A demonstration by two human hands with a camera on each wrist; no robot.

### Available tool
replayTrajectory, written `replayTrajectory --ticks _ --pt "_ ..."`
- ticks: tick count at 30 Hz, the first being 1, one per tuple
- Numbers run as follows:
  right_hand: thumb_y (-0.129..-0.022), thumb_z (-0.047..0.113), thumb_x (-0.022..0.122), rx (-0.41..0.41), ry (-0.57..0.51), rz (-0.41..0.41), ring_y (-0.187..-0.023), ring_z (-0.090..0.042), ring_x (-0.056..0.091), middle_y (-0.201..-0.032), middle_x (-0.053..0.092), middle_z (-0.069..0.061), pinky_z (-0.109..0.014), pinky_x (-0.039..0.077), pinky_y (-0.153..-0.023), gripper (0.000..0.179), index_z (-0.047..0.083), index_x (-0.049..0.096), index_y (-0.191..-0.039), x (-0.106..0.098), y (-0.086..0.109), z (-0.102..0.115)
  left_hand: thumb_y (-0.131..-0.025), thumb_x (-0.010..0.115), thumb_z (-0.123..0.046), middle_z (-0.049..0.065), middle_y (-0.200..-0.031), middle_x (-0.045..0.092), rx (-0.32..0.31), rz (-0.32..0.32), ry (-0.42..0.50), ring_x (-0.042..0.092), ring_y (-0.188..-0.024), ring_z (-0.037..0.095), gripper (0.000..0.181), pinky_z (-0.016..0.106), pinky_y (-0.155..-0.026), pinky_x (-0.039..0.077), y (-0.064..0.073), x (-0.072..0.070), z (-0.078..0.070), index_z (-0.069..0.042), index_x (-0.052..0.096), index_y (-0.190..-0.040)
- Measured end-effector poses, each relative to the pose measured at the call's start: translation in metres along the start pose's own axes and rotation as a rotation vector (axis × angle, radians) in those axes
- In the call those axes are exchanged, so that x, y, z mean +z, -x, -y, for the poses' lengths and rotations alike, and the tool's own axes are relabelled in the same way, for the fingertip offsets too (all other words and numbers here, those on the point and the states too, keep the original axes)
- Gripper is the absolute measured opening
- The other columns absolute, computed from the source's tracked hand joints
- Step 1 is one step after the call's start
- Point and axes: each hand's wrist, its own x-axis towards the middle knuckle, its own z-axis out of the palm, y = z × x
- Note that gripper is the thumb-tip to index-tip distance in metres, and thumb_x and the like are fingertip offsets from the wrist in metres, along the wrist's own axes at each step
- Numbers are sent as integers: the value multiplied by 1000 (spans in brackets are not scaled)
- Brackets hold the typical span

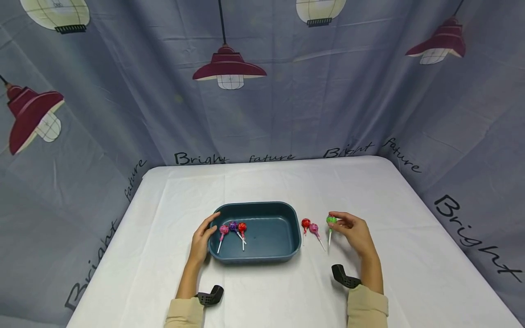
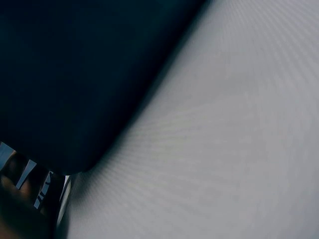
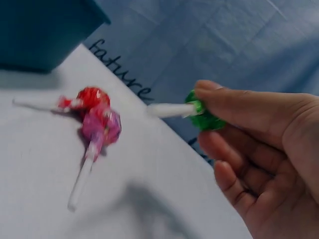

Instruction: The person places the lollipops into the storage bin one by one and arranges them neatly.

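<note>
My left hand (image 1: 200, 240) rests against the left side of a dark teal tray (image 1: 270, 237), thumb and fingers spread at its rim. In the left wrist view the tray (image 2: 75, 74) fills the upper left, with the fingers mostly hidden in shadow. Inside the tray's left part lie a pink lollipop (image 1: 223, 229), a purple lollipop (image 1: 234, 226) and a red lollipop (image 1: 242, 227). Right of the tray, my right hand (image 1: 356, 233) pinches a green lollipop (image 3: 207, 119) by its wrapped head, its white stick free. The right wrist view shows it raised above the table.
Between tray and right hand, another red lollipop (image 3: 94, 97) and another pink lollipop (image 3: 101, 124) lie side by side on the white-covered table (image 1: 262, 296). A grey-blue curtain (image 1: 287, 114) with printed lamps and lettering stands behind and along both sides.
</note>
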Motion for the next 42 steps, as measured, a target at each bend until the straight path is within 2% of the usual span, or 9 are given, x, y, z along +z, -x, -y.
replayTrajectory --ticks 3,7,11,14,17,23,27,33,42 --pt "-81 18 72 -45 -62 -17 -78 -8 59 -95 66 -10 -19 49 -69 41 -1 62 -116 2 -2 6 -94 43 1 14 -137 45 -4 2 6 30 -133 21 37 14 -102 23 0 0 0 1 50 -130" --pt "-81 17 71 -116 -111 -32 -82 -11 60 -98 65 -12 -17 49 -71 40 -1 62 -116 8 -8 11 -94 43 0 12 -137 45 -15 -2 6 30 -133 19 37 14 -102 23 0 1 0 0 51 -130" --pt "-81 18 71 -190 -139 -24 -84 -12 59 -100 66 -6 -16 48 -71 36 8 65 -115 17 -26 -6 -94 43 0 12 -137 45 -15 -5 -2 30 -133 20 37 14 -102 23 -1 0 0 0 51 -130" --pt "-82 17 71 -216 -181 1 -84 -14 58 -101 66 -6 -16 48 -71 35 10 65 -115 23 -34 -6 -94 43 0 12 -137 46 -15 -6 -5 30 -133 20 37 14 -102 23 0 0 0 0 51 -130" --pt "-82 16 71 -201 -192 17 -84 -18 58 -102 65 -12 -19 48 -72 36 5 64 -115 29 -31 18 -94 43 0 12 -136 46 -15 -6 -8 30 -133 20 36 14 -102 23 1 0 0 0 51 -130" --pt "-82 10 69 -206 -124 36 -83 -17 57 -102 64 -16 -19 46 -73 33 -1 64 -113 41 -23 73 -94 43 -1 12 -137 45 -18 1 -14 30 -133 20 37 16 -103 23 0 0 0 -1 51 -130" --pt "-83 5 67 -210 -99 67 -85 -25 55 -103 62 -22 -22 46 -73 32 -3 63 -113 53 -21 101 -95 43 -1 11 -137 46 -14 -2 -13 30 -133 19 37 17 -103 23 -1 0 0 -2 51 -131" --pt "-83 4 67 -227 -69 123 -85 -31 55 -98 62 -23 -28 46 -71 33 -4 62 -114 75 -23 116 -94 43 0 13 -136 46 -1 5 1 30 -133 21 37 16 -103 23 -2 1 1 0 50 -130" --pt "-81 1 68 -205 -80 221 -78 -33 55 -91 62 -22 -23 47 -64 32 -4 63 -112 112 -24 119 -94 43 -1 12 -138 44 -14 6 -16 30 -133 20 37 21 -105 22 -2 0 1 0 50 -131"
